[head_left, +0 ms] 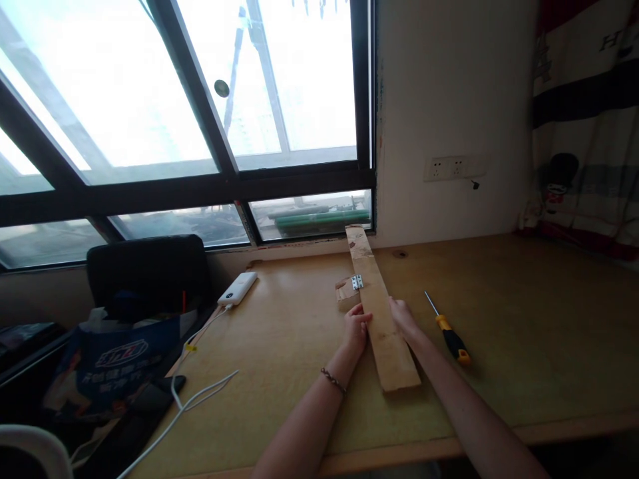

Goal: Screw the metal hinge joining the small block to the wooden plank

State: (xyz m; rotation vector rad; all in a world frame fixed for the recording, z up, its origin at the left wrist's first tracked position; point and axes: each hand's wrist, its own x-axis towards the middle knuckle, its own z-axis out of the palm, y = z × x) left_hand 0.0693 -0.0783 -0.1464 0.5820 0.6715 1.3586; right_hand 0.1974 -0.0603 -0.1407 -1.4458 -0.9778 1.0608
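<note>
Plank (382,319): steadied flat on the desk (524,332), clasped from both sides.
Left hand (355,330): pressed on its left edge.
Right hand (403,318): gripping its right edge.
Hinge (356,282): joined to a small block (346,295).
Screwdriver (448,331): laid within reach.

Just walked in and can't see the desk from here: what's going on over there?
A person has both hands on a long pale wooden plank lying on a wooden desk. The left hand rests against its left edge, the right hand against its right. A small silver metal hinge joins the plank to a small wooden block. A yellow-and-black-handled screwdriver lies untouched to the right.
</note>
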